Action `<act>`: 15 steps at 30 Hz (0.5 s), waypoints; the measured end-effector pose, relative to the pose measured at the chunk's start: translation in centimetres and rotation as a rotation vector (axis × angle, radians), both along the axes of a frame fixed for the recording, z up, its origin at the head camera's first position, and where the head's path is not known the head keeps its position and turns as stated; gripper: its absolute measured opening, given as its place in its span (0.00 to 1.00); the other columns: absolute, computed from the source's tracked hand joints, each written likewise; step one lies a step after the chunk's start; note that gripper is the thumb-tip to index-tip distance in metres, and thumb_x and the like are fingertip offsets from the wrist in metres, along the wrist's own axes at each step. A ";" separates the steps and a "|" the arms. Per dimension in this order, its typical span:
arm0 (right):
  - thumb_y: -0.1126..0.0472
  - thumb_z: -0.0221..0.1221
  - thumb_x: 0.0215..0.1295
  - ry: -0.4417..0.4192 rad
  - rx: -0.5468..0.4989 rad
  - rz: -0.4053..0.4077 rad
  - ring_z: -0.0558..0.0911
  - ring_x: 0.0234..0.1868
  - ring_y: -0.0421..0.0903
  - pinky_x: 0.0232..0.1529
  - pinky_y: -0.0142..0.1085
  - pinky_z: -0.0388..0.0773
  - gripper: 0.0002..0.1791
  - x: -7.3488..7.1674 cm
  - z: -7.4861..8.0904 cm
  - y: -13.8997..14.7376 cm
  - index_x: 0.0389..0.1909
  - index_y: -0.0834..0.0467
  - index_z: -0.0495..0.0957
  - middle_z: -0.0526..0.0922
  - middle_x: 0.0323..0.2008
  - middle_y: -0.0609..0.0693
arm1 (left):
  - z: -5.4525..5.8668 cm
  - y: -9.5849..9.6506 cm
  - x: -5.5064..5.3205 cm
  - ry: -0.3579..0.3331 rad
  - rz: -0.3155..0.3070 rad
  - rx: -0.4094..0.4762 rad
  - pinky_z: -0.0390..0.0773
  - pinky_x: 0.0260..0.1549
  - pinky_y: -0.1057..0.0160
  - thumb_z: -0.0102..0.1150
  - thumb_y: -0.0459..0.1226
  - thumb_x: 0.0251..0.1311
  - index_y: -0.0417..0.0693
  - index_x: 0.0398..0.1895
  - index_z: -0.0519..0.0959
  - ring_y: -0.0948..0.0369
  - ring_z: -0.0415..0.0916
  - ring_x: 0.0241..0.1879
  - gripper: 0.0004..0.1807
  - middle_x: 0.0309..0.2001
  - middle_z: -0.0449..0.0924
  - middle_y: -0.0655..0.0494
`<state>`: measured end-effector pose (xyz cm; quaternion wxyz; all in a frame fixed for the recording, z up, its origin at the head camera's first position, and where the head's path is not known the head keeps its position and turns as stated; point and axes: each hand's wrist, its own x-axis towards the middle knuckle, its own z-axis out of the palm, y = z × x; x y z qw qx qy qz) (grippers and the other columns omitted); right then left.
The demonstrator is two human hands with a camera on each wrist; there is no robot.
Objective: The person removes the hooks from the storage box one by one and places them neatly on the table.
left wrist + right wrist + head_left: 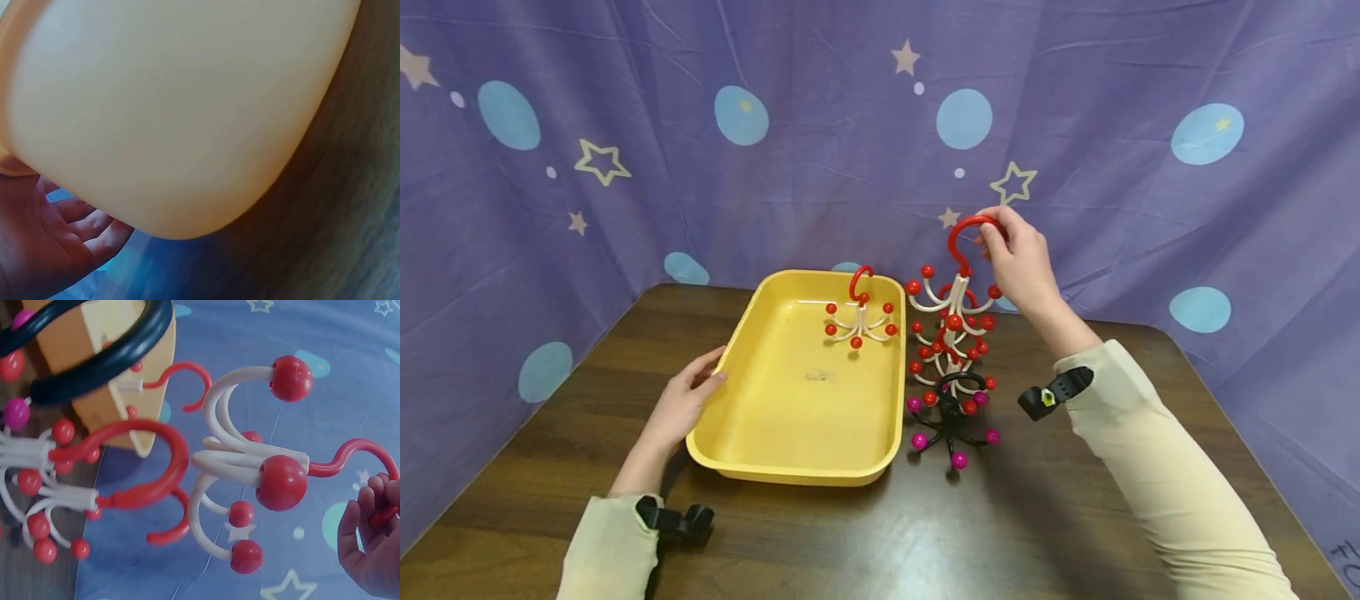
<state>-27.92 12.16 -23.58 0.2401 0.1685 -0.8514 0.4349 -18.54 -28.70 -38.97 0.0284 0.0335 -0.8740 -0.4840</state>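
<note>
My right hand [1022, 258] pinches the red hook of a white multi-arm hanger [958, 293], whose curled arms end in red balls. In the right wrist view, this hanger [284, 481] hangs apart from the others. At the left side of a yellow tray [775, 392], my left hand [681, 408] grips the rim, thumb over the edge and fingers outside; the left wrist view shows those fingers beyond the tray wall [175, 125]. One similar small red-and-white hanger [861, 315] is inside the tray, towards its far right corner.
Right of the tray, more red-and-white hangers [28, 453] stand in a line on the wooden table [820, 542], partly overlapping in view. Nearest me there is a black hanger [951, 412] with magenta balls. A purple patterned cloth [850, 167] hangs behind the table.
</note>
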 end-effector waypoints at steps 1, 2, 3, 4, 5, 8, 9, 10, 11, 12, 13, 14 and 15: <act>0.59 0.46 0.69 -0.002 0.003 -0.010 0.76 0.30 0.41 0.34 0.28 0.72 0.13 0.0 -0.1 0.3 0.44 0.60 0.75 0.79 0.32 0.55 | 0.0 0.0 0.0 -0.002 0.001 0.001 0.71 0.34 0.71 0.41 0.48 0.67 0.49 0.69 0.55 0.57 0.67 0.44 0.30 0.54 0.66 0.39; 0.59 0.46 0.69 -0.002 0.005 -0.019 0.76 0.30 0.41 0.34 0.28 0.72 0.13 -0.1 -0.2 0.6 0.44 0.60 0.75 0.79 0.32 0.56 | 0.0 0.0 0.0 -0.006 0.003 0.002 0.71 0.34 0.71 0.41 0.48 0.67 0.49 0.69 0.54 0.57 0.67 0.44 0.30 0.54 0.66 0.39; 0.59 0.46 0.69 -0.004 0.007 -0.028 0.76 0.30 0.41 0.34 0.27 0.72 0.13 -0.1 -0.3 0.9 0.44 0.60 0.75 0.79 0.31 0.56 | 0.0 0.0 0.0 -0.008 0.005 0.002 0.71 0.34 0.71 0.41 0.48 0.67 0.50 0.69 0.54 0.57 0.67 0.43 0.30 0.54 0.66 0.39; 0.59 0.45 0.69 -0.005 0.012 -0.039 0.76 0.30 0.40 0.34 0.27 0.71 0.13 -0.1 -0.4 1.1 0.44 0.60 0.75 0.79 0.31 0.56 | -0.1 -0.1 0.0 -0.010 0.008 0.003 0.71 0.34 0.72 0.41 0.48 0.67 0.50 0.69 0.54 0.57 0.67 0.44 0.30 0.55 0.66 0.39; 0.59 0.45 0.69 -0.006 0.013 -0.049 0.76 0.29 0.40 0.33 0.26 0.71 0.13 -0.2 -0.5 1.4 0.44 0.60 0.75 0.79 0.31 0.55 | -0.1 -0.1 0.0 -0.012 0.009 0.004 0.71 0.34 0.72 0.41 0.48 0.67 0.50 0.69 0.54 0.58 0.67 0.44 0.30 0.55 0.66 0.39; 0.59 0.46 0.69 -0.013 0.011 -0.082 0.74 0.27 0.36 0.32 0.25 0.70 0.12 -0.3 -0.8 2.2 0.43 0.59 0.75 0.78 0.30 0.54 | -0.2 -0.1 -0.1 -0.008 0.006 0.006 0.71 0.34 0.72 0.41 0.48 0.67 0.49 0.69 0.54 0.57 0.67 0.44 0.30 0.55 0.66 0.38; 0.59 0.46 0.69 -0.017 0.007 -0.091 0.74 0.27 0.35 0.31 0.24 0.70 0.12 -0.3 -0.9 2.5 0.43 0.59 0.76 0.78 0.30 0.53 | -0.2 -0.1 -0.1 -0.006 0.004 0.007 0.71 0.34 0.72 0.41 0.48 0.67 0.49 0.69 0.54 0.57 0.67 0.44 0.30 0.56 0.66 0.38; 0.59 0.46 0.69 -0.019 0.002 -0.098 0.73 0.26 0.33 0.31 0.24 0.70 0.13 -0.4 -1.0 2.7 0.44 0.59 0.76 0.78 0.30 0.52 | -0.2 -0.1 -0.1 -0.005 0.003 0.007 0.71 0.34 0.72 0.41 0.48 0.67 0.50 0.69 0.54 0.57 0.68 0.45 0.30 0.56 0.66 0.38; 0.59 0.46 0.69 -0.021 -0.002 -0.104 0.73 0.26 0.32 0.31 0.24 0.70 0.13 -0.4 -1.1 2.9 0.43 0.59 0.76 0.77 0.30 0.52 | -0.2 -0.1 -0.2 -0.004 0.001 0.008 0.71 0.34 0.72 0.41 0.48 0.67 0.49 0.69 0.54 0.56 0.68 0.45 0.29 0.56 0.65 0.38; 0.59 0.45 0.69 -0.023 -0.006 -0.108 0.73 0.26 0.32 0.31 0.23 0.70 0.13 -0.4 -1.2 3.2 0.44 0.60 0.76 0.77 0.29 0.52 | -0.2 -0.1 -0.2 -0.003 0.000 0.010 0.71 0.34 0.72 0.41 0.48 0.67 0.49 0.69 0.54 0.55 0.68 0.46 0.30 0.56 0.66 0.38; 0.59 0.45 0.68 -0.025 -0.007 -0.114 0.73 0.25 0.31 0.30 0.23 0.70 0.13 -0.5 -1.3 3.4 0.44 0.60 0.76 0.77 0.29 0.52 | -0.2 -0.1 -0.2 -0.003 -0.001 0.011 0.71 0.34 0.72 0.41 0.48 0.67 0.49 0.69 0.54 0.55 0.68 0.46 0.30 0.56 0.65 0.38; 0.60 0.45 0.69 -0.028 -0.009 -0.116 0.72 0.25 0.31 0.30 0.23 0.70 0.13 -0.5 -1.4 3.6 0.44 0.60 0.75 0.77 0.29 0.51 | -0.2 -0.1 -0.2 -0.004 -0.001 0.012 0.71 0.34 0.73 0.41 0.48 0.67 0.50 0.69 0.54 0.54 0.67 0.46 0.30 0.56 0.65 0.38; 0.60 0.45 0.69 -0.031 -0.011 -0.118 0.72 0.25 0.31 0.30 0.23 0.69 0.13 -0.5 -1.6 3.9 0.44 0.60 0.75 0.77 0.29 0.51 | -0.3 -0.1 -0.2 -0.003 -0.001 0.012 0.71 0.34 0.73 0.41 0.48 0.67 0.50 0.69 0.54 0.54 0.67 0.47 0.29 0.56 0.65 0.38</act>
